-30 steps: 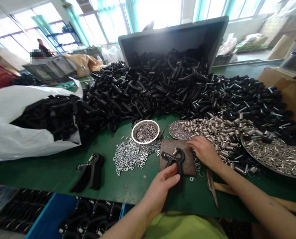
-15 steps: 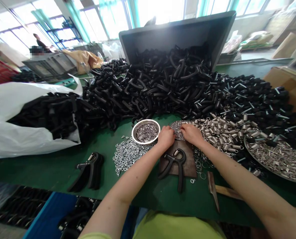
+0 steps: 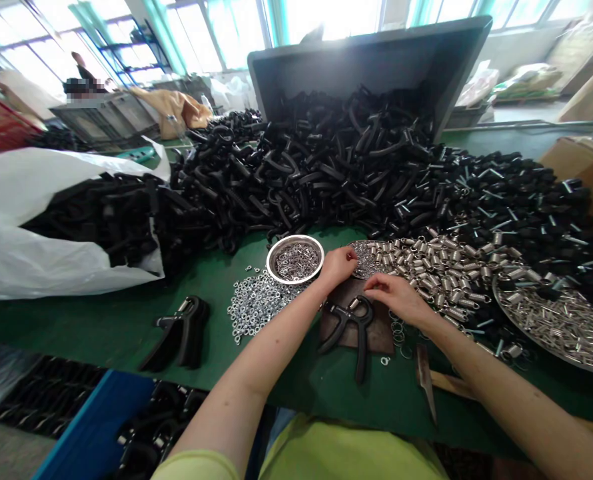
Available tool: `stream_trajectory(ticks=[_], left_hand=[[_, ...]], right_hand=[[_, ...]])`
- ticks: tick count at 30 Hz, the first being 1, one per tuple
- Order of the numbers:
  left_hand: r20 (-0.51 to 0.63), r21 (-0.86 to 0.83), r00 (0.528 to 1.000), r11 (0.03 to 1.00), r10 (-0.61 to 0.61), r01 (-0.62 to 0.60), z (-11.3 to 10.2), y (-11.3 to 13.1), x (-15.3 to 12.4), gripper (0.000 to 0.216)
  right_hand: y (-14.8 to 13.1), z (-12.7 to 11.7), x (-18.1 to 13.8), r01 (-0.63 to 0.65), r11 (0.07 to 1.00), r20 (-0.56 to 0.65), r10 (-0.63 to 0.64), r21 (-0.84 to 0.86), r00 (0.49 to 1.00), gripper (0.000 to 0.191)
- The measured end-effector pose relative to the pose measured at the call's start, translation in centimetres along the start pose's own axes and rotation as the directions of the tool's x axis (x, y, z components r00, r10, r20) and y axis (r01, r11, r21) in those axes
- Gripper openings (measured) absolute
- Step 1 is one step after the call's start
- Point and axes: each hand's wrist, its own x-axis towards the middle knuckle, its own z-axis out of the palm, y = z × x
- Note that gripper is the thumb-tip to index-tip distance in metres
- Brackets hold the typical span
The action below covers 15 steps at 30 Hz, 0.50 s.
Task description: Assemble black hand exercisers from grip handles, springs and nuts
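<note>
My left hand [image 3: 339, 266] is closed, fingertips pinched at the edge of a dish of small metal parts [image 3: 362, 259]. What it holds, if anything, is too small to make out. My right hand [image 3: 395, 295] is in a pinch just above a black hand gripper [image 3: 360, 333] with a coil spring at its top; any tiny part between those fingertips does not show. The hand gripper lies on a brown metal plate [image 3: 380, 339]. Left of my left hand stands a round steel bowl [image 3: 270, 272] of small metal pieces, with loose nuts [image 3: 256, 303] heaped before it.
Finished-looking hand grippers [image 3: 181, 333] stand at left. A hammer [image 3: 426, 383] lies at right, near a tray of metal pins [image 3: 561, 327] and piled coil springs [image 3: 439, 267]. Black handles [image 3: 321, 173] spill from a grey bin [image 3: 366, 63] behind. A white sack [image 3: 6, 220] lies left.
My right hand has drawn back from the dish of small parts towards me, to the top of the hand gripper. My left hand has shifted slightly right and up, staying by the dish.
</note>
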Motion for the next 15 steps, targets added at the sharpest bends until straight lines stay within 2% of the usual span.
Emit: stream_trajectory(ticks=[4, 6, 10, 12, 15], left_hand=[[0.063, -0.244, 0.997, 0.968, -0.051, 0.065, -1.0, 0.1, -2.2, 0.013], [0.088, -0.378, 0.994, 0.921, -0.071, 0.099, -1.7, -0.2, -3.9, 0.016], [0.157, -0.699, 0.972, 0.676, -0.173, 0.233, -3.1, -1.4, -7.8, 0.027], [0.172, -0.745, 0.965, 0.615, -0.197, 0.259, -3.6, -2.0, -9.4, 0.029], [0.17, -0.734, 0.966, 0.629, -0.194, 0.255, -3.8, -2.4, -11.0, 0.029]], right_hand=[[0.2, 0.9, 0.3, 0.018, 0.998, 0.015, -0.018, -0.06, 1.0, 0.01], [0.3, 1.0, 0.5, 0.021, 0.995, 0.017, -0.019, -0.095, 1.0, 0.009], [0.2, 1.1, 0.7, 0.021, 0.987, 0.025, -0.017, -0.162, 1.0, 0.008], [0.0, 1.1, 0.8, 0.023, 0.98, 0.033, -0.017, -0.195, 0.999, 0.008], [-0.6, 1.0, 1.1, 0.029, 0.971, 0.054, -0.017, -0.237, 0.998, 0.007]])
